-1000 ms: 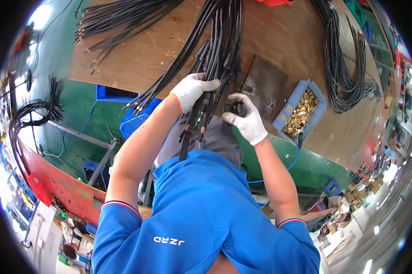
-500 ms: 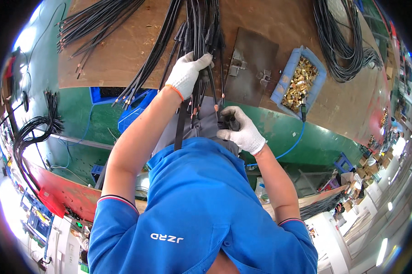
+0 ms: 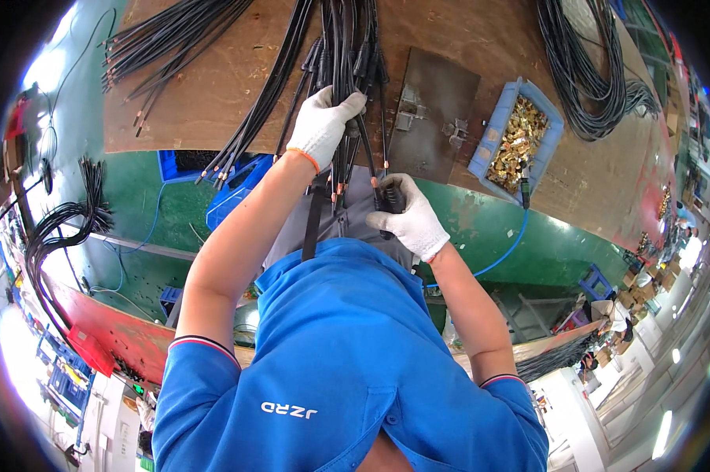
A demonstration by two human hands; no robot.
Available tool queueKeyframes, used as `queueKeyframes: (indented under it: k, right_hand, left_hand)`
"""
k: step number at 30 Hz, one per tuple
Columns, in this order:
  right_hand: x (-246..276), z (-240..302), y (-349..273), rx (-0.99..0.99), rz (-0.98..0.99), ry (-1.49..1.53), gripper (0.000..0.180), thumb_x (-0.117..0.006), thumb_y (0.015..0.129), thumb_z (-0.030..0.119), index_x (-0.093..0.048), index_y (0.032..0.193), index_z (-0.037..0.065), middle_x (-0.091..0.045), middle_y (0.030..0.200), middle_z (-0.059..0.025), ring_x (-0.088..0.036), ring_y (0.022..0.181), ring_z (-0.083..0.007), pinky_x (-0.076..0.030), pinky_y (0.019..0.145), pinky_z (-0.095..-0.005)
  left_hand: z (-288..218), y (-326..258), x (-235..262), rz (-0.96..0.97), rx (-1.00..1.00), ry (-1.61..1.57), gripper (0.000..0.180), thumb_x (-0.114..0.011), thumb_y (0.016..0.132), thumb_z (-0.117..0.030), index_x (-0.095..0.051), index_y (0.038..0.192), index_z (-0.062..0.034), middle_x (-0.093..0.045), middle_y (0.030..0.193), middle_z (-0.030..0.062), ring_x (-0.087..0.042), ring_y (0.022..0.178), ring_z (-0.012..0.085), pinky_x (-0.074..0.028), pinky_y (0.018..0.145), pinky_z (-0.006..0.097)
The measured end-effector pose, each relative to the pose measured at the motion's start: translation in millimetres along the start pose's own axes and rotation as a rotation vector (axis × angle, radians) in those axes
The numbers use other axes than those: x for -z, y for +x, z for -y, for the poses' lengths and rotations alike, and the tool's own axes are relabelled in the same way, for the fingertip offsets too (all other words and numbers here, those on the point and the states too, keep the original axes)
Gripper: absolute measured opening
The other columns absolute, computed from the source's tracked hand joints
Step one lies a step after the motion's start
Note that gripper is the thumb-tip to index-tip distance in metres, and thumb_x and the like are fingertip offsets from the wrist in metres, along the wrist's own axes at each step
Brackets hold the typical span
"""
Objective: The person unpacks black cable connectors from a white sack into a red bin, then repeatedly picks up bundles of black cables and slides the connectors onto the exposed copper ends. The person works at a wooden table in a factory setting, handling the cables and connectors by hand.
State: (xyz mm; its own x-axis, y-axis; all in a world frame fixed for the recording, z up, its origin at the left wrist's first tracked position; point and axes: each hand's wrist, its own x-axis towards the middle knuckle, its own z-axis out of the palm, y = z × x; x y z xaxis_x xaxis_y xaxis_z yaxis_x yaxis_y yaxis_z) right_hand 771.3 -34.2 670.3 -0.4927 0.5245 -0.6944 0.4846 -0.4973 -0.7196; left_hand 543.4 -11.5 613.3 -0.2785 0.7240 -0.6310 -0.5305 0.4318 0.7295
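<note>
My left hand [image 3: 326, 126], in a white glove, grips a thick bundle of black cables [image 3: 349, 55] that hangs over the front edge of the brown workbench [image 3: 206, 94]. The cable ends show copper-coloured tips. Just below and to the right, my gloved right hand [image 3: 410, 219] is closed around a black cable end [image 3: 388, 206] from the same bundle, near my lap. Both hands stay close together at the bench edge.
A dark metal plate with small fixtures [image 3: 434, 118] lies right of the bundle. A blue bin of brass parts [image 3: 518, 140] sits beside it. More black cables lie at the far left [image 3: 166, 35] and far right [image 3: 583, 71]. A blue hose [image 3: 512, 244] runs below the bench.
My left hand has moved up along the bundle onto the bench edge. My right hand has dropped lower toward my lap with a cable end.
</note>
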Motion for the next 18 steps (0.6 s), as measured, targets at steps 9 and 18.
queueKeyframes:
  k: [9, 18]
  right_hand:
    - [-6, 8, 28, -0.024, -0.040, 0.277, 0.053, -0.088, 0.080, 0.016, -0.060, 0.123, 0.001, -0.066, 0.104, -0.0049, -0.063, 0.093, -0.0133, -0.054, 0.085, -0.0294]
    - [-5, 35, 108, 0.105, -0.132, 0.180, 0.055, -0.088, 0.082, 0.017, -0.059, 0.124, -0.004, -0.072, 0.107, -0.0084, -0.068, 0.095, -0.0146, -0.056, 0.089, -0.0316]
  left_hand:
    - [-12, 3, 1, 0.031, 0.076, 0.077, 0.017, -0.081, 0.093, -0.020, -0.074, 0.100, -0.0061, -0.073, 0.084, -0.0003, -0.060, 0.062, 0.0067, -0.049, 0.059, 0.024]
    - [-18, 4, 7, 0.066, 0.150, 0.215, 0.037, -0.078, 0.096, -0.033, -0.073, 0.115, -0.0017, -0.075, 0.097, 0.0026, -0.063, 0.074, 0.0077, -0.051, 0.065, 0.025]
